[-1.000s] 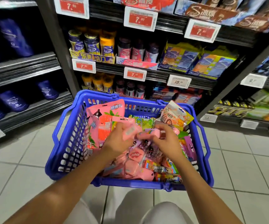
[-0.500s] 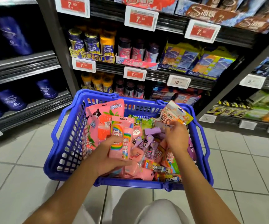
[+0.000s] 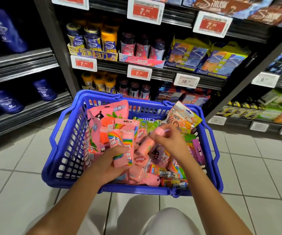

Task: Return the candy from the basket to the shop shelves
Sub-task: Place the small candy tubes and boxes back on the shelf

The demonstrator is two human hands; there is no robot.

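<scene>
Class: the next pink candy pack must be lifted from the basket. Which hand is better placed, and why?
Right. The right hand pinches only one small pink pack over the basket. The left hand already grips several rainbow packs.

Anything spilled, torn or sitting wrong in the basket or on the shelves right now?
Nothing stands out. The blue plastic basket sits level on the tiled floor with its candy heaped loosely inside, none over the rim. The left hand holds two pink rainbow-striped candy packs; the right hand pinches a small pink tube. Shelf stock looks orderly.
</scene>
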